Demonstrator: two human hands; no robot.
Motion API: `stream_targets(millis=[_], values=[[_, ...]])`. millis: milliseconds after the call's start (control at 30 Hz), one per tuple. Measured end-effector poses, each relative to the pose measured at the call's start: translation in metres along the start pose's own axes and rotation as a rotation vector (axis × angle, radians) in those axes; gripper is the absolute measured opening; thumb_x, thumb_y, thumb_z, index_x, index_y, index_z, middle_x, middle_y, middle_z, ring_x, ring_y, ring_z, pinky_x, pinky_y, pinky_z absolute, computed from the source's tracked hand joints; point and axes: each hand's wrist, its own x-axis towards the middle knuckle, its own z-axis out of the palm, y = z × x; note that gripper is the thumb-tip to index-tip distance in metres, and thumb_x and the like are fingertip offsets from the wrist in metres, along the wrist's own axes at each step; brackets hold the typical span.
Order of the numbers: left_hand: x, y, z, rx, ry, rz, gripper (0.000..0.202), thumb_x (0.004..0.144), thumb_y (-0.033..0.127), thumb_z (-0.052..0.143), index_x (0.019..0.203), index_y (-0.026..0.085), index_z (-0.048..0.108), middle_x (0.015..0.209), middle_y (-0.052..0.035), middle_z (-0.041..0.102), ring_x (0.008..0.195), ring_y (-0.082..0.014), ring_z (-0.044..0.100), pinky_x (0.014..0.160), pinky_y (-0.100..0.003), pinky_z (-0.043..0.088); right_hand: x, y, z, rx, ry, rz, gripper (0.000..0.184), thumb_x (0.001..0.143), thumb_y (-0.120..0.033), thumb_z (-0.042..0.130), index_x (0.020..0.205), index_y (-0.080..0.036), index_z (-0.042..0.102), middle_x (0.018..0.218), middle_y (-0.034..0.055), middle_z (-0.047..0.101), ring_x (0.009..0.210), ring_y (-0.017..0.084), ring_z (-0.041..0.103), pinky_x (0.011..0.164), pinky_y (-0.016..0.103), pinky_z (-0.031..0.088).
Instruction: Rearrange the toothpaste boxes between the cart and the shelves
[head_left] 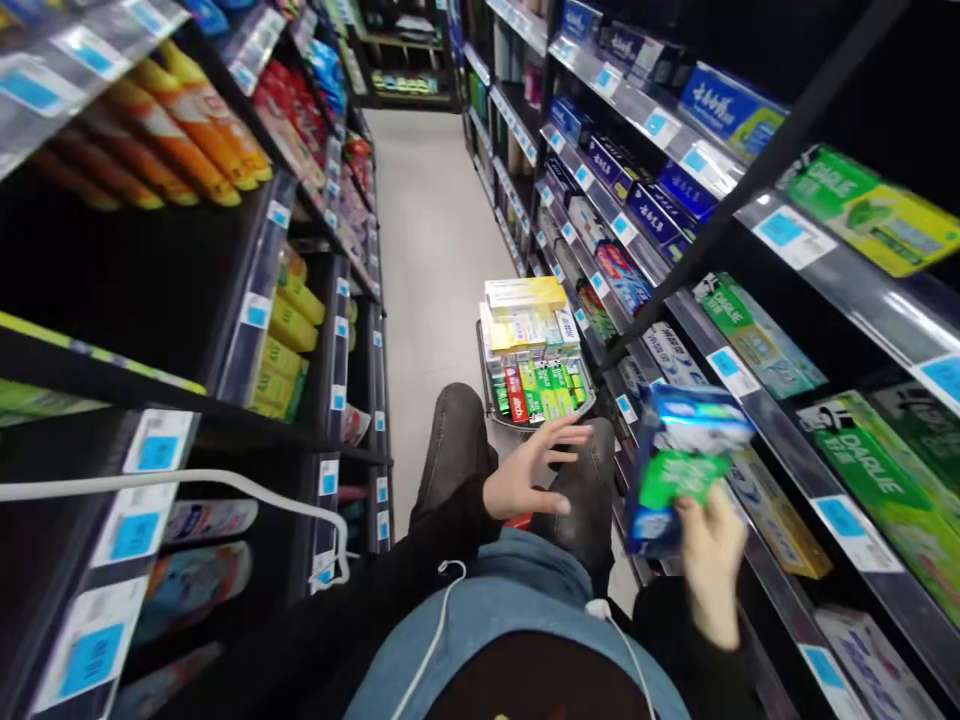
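My right hand (711,556) grips a blue and green toothpaste box (673,463), held up beside the right-hand shelves and blurred by motion. My left hand (531,470) hovers open over my knees, fingers spread, pointing toward a wire basket (487,385) on the floor ahead. The basket is packed with green, red and yellow toothpaste boxes (534,352). I am crouched or seated low in a shop aisle, dark trousers and a denim top in view.
Dark shelves line both sides of the narrow aisle. Green boxes (870,470) and blue boxes (652,215) fill the right shelves; orange tubes (187,130) and yellow packs (289,330) the left. A white cable (225,482) runs along the lower left. Pale floor (431,230) stretches ahead.
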Motion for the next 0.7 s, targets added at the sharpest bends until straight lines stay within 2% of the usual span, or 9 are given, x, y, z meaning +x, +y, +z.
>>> stream_targets(millis=[33,133,200,233,333,400,467,600,700], values=[[0.003,0.003,0.001,-0.043,0.023,-0.002,0.100,0.065,0.046,0.085,0.149,0.032,0.033,0.150,-0.0149,0.041,0.138,-0.0318,0.041,0.108,-0.047,0.041,0.016,-0.008,0.023,0.128,-0.030,0.046,0.050,0.092,-0.062,0.041,0.113,-0.023,0.064,0.095,0.0095,0.067,0.092,0.030,0.063,0.074,0.043,0.054],[0.007,-0.002,-0.010,-0.140,0.198,-0.111,0.095,0.058,0.050,0.088,0.139,0.024,0.047,0.142,-0.0163,0.050,0.131,-0.0347,0.048,0.105,-0.047,0.044,0.057,-0.027,0.082,0.411,-0.350,0.156,0.052,0.088,-0.065,0.045,0.107,-0.021,0.065,0.095,0.0072,0.070,0.088,0.026,0.065,0.073,0.038,0.054],[0.007,-0.008,-0.022,-0.221,0.346,-0.188,0.090,0.052,0.049,0.091,0.128,0.017,0.055,0.129,-0.0172,0.060,0.121,-0.0359,0.057,0.101,-0.047,0.047,0.071,-0.030,0.106,0.449,-0.516,0.163,0.054,0.089,-0.065,0.043,0.108,-0.020,0.064,0.102,0.0076,0.070,0.093,0.026,0.065,0.079,0.039,0.054],[0.006,-0.010,-0.028,-0.266,0.410,-0.212,0.087,0.049,0.046,0.092,0.123,0.014,0.058,0.122,-0.0166,0.064,0.116,-0.0358,0.060,0.099,-0.047,0.049,0.075,-0.028,0.113,0.423,-0.541,0.145,0.054,0.088,-0.064,0.043,0.112,-0.020,0.062,0.108,0.0082,0.069,0.098,0.026,0.064,0.085,0.040,0.053],[0.000,-0.011,-0.043,-0.369,0.584,-0.220,0.077,0.046,0.033,0.093,0.113,0.014,0.060,0.106,-0.0119,0.070,0.105,-0.0326,0.065,0.094,-0.044,0.053,0.079,-0.020,0.116,0.230,-0.535,0.061,0.064,0.075,-0.057,0.065,0.126,-0.021,0.053,0.123,0.0107,0.062,0.113,0.028,0.059,0.098,0.044,0.047],[-0.003,-0.012,-0.052,-0.406,0.713,-0.201,0.070,0.047,0.030,0.091,0.108,0.015,0.060,0.097,-0.0083,0.071,0.096,-0.0294,0.067,0.087,-0.042,0.056,0.079,-0.016,0.110,0.091,-0.576,0.010,0.069,0.066,-0.047,0.076,0.125,-0.021,0.052,0.121,0.0103,0.063,0.110,0.028,0.060,0.096,0.044,0.048],[-0.005,-0.013,-0.062,-0.435,0.802,-0.200,0.064,0.048,0.031,0.089,0.104,0.015,0.059,0.093,-0.0069,0.070,0.090,-0.0280,0.068,0.083,-0.043,0.057,0.081,-0.015,0.103,-0.004,-0.595,-0.045,0.058,0.067,-0.037,0.075,0.119,-0.022,0.054,0.115,0.0084,0.065,0.103,0.027,0.062,0.091,0.042,0.050],[-0.003,-0.014,-0.079,-0.438,0.808,-0.190,0.072,0.052,0.033,0.086,0.114,0.016,0.055,0.105,-0.0101,0.069,0.101,-0.0313,0.066,0.086,-0.045,0.057,0.089,-0.016,0.095,-0.086,-0.462,-0.170,0.054,0.068,-0.025,0.068,0.120,-0.023,0.053,0.113,0.0075,0.065,0.100,0.027,0.064,0.088,0.041,0.051],[-0.005,-0.006,-0.091,-0.353,0.785,-0.118,0.093,0.055,0.035,0.086,0.136,0.022,0.042,0.117,-0.0106,0.066,0.102,-0.0287,0.066,0.079,-0.037,0.058,0.098,-0.015,0.084,-0.071,-0.437,-0.247,0.055,0.069,-0.022,0.067,0.121,-0.024,0.053,0.116,0.0066,0.064,0.105,0.026,0.063,0.091,0.040,0.051]])
